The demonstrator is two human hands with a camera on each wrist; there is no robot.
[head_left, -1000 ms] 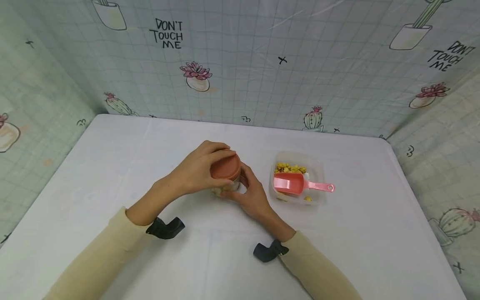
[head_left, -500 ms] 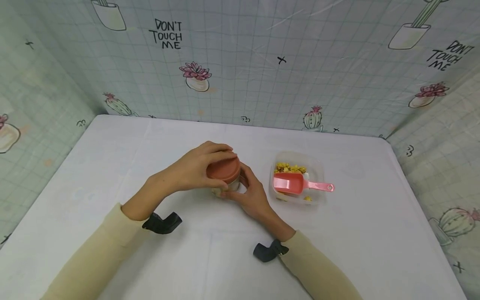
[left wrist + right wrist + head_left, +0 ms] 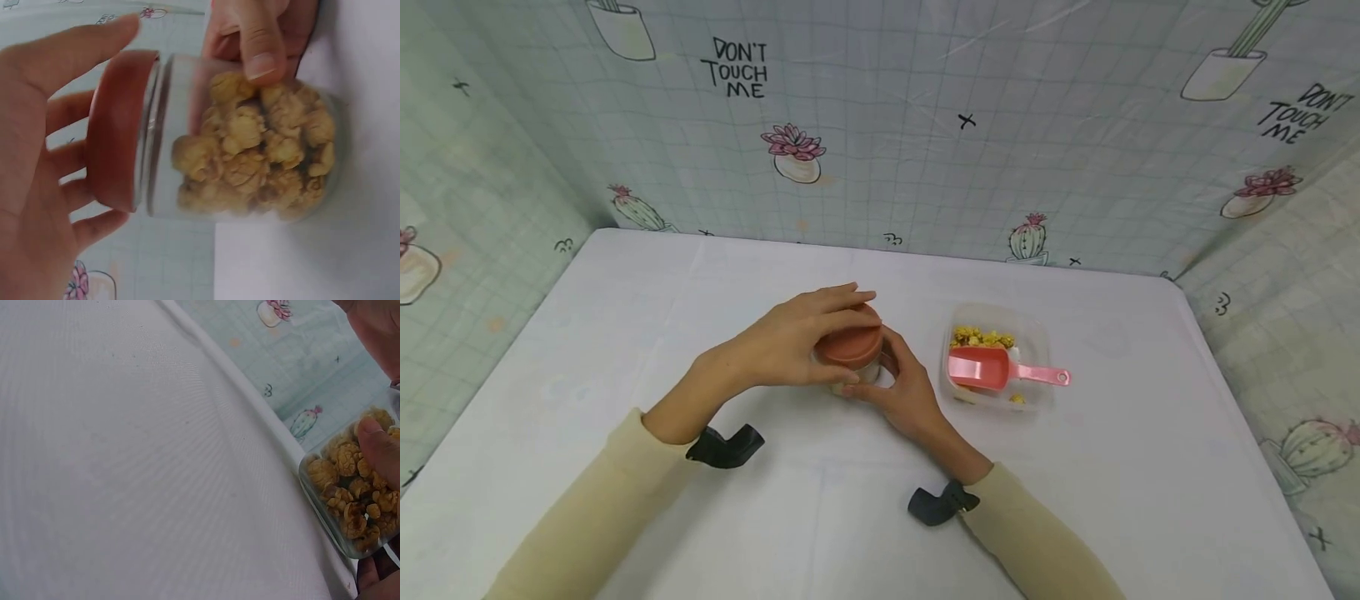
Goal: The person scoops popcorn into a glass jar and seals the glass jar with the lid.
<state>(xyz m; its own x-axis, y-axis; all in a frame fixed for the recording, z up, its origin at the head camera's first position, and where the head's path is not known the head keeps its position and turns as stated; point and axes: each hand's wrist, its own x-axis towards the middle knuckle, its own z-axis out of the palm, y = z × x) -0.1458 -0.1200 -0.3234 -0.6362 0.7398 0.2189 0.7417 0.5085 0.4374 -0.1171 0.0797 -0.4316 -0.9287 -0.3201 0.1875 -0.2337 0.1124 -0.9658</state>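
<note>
A clear jar stands on the white table in the middle of the head view, partly filled with popcorn. Its reddish-brown lid sits over the mouth. My left hand holds this lid from above, thumb on the near side and fingers across the far side. In the left wrist view the left thumb is spread a little off the lid. My right hand grips the jar's body from the right, its thumb pressing on the glass.
To the right of the jar is a clear plastic container with some popcorn in it. A pink scoop lies across it, handle over the right rim. Patterned cloth walls border the table behind and at both sides.
My left hand has shifted slightly left and turned on the lid, and its fingers now lie straighter across it. My right hand has stayed on the jar; the container and scoop have not moved.
</note>
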